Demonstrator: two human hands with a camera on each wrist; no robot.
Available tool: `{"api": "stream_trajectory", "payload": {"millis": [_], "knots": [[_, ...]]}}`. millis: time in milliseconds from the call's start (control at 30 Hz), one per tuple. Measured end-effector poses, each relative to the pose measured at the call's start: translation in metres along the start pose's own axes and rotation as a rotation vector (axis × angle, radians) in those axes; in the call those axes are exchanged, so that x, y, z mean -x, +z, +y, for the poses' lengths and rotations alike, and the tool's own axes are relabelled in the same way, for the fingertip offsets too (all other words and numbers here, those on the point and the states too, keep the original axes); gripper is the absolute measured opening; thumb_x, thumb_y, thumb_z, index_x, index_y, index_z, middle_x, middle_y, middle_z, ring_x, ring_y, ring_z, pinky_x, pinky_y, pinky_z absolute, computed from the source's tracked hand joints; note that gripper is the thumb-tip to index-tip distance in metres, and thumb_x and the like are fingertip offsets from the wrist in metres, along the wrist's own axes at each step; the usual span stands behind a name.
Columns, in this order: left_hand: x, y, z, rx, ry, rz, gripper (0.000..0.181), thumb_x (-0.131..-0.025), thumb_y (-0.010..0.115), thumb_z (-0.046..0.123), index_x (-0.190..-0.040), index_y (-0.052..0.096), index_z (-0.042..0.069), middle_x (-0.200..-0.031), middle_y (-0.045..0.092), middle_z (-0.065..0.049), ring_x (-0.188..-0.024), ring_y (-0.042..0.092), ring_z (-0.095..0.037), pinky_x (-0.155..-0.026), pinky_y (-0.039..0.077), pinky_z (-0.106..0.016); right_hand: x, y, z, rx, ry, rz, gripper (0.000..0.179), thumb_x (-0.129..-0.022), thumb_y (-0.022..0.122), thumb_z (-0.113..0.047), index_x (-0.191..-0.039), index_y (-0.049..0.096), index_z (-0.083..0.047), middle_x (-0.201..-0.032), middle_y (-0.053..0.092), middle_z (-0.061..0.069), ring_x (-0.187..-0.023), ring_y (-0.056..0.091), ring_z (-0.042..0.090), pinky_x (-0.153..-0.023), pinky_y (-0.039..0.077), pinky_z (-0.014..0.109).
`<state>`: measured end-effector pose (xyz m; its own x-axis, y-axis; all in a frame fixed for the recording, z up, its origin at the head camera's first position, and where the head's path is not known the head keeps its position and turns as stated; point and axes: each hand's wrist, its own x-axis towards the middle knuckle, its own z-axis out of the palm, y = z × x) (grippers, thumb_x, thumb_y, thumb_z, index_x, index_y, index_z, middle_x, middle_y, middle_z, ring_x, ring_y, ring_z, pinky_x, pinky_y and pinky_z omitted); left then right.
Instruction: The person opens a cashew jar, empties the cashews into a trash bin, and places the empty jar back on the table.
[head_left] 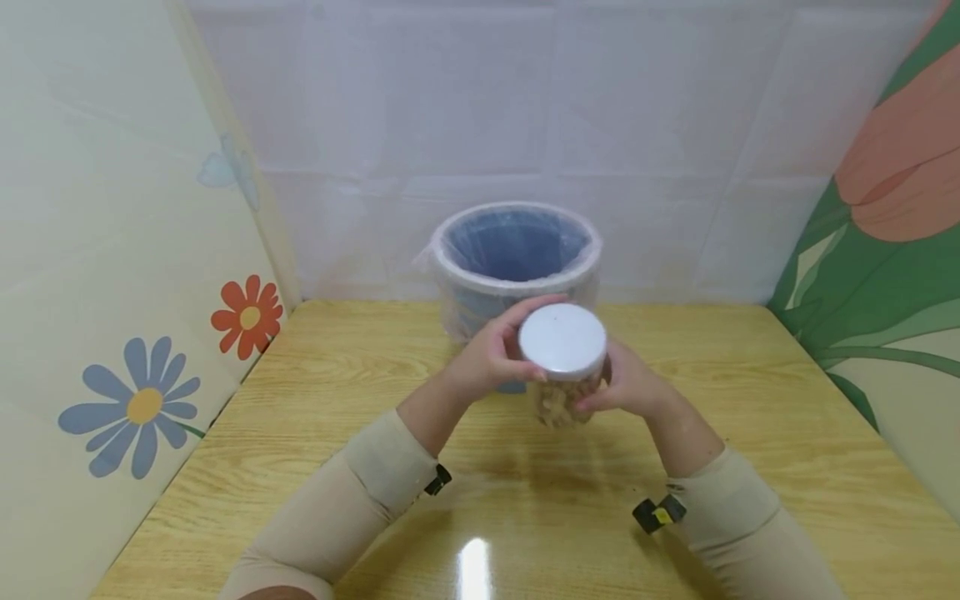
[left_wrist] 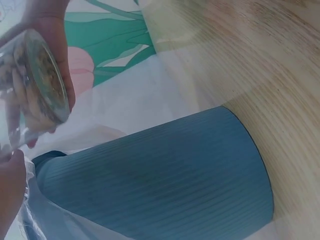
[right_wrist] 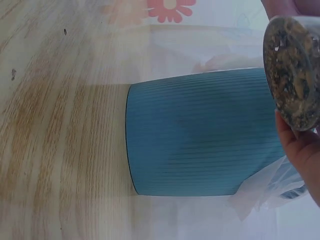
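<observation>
A clear jar [head_left: 555,404] with a white lid [head_left: 562,340] is held up between both hands, in front of a blue bin [head_left: 480,310]. Tan and brown pieces fill the jar. My left hand [head_left: 491,357] curls round its upper left side, thumb at the lid's edge. My right hand [head_left: 633,382] grips the lower right side, thumb across the front of the clear wall. In the right wrist view the jar's round base [right_wrist: 294,75] shows dark crumbs, with fingers [right_wrist: 300,147] beside it. The left wrist view has the jar [left_wrist: 30,80] tilted over the bin's side.
A clear plastic liner [head_left: 450,310] hangs over the bin's white rim [head_left: 517,284]. The bin stands at the back of the wood-grain table [head_left: 360,367], near a white sheet [head_left: 465,92]. Flower-patterned panels [head_left: 112,250] flank the table.
</observation>
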<state>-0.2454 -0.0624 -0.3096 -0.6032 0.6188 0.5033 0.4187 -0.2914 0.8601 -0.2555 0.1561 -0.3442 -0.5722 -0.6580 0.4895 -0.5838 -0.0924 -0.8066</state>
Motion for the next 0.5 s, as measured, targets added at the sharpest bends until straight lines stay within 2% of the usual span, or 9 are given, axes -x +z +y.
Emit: {"api": "stream_trajectory", "payload": {"millis": [133,267,400,500], "knots": [[-0.001,0.002,0.001,-0.025,0.031,0.047,0.103,-0.063,0.079,0.043,-0.141,0.027,0.001,-0.136,0.037,-0.019,-0.118,0.043,-0.031,-0.098,0.039,-0.043,-0.002,0.003,-0.003,0.041,0.019,0.069,0.095,-0.058,0.081,-0.007,-0.136,0.028,0.003,-0.129,0.044,0.007,-0.118,0.043,0.020,-0.102,0.033,0.042],[0.000,0.004,0.002,-0.056,0.031,0.114,0.103,-0.062,0.079,0.045,-0.141,0.028,0.003,-0.134,0.039,-0.020,-0.117,0.044,-0.031,-0.096,0.041,-0.042,-0.005,0.007,-0.006,0.099,0.048,0.136,0.094,-0.056,0.080,0.000,-0.137,0.031,-0.001,-0.130,0.044,0.011,-0.119,0.041,0.021,-0.103,0.027,0.051],[0.000,0.005,0.003,-0.111,0.037,0.183,0.102,-0.062,0.078,0.046,-0.141,0.029,0.003,-0.132,0.041,-0.020,-0.117,0.045,-0.030,-0.097,0.041,-0.040,-0.007,0.010,-0.008,0.128,0.081,0.194,0.094,-0.057,0.080,0.004,-0.137,0.032,-0.004,-0.130,0.044,0.014,-0.120,0.040,0.024,-0.104,0.024,0.052],[-0.001,0.007,0.003,-0.136,0.063,0.218,0.095,-0.066,0.079,0.037,-0.140,0.031,0.003,-0.134,0.041,-0.018,-0.119,0.045,-0.028,-0.099,0.038,-0.039,-0.007,0.012,-0.009,0.148,0.117,0.236,0.094,-0.058,0.081,0.003,-0.137,0.033,-0.006,-0.130,0.045,0.013,-0.120,0.040,0.025,-0.104,0.026,0.051]]}}
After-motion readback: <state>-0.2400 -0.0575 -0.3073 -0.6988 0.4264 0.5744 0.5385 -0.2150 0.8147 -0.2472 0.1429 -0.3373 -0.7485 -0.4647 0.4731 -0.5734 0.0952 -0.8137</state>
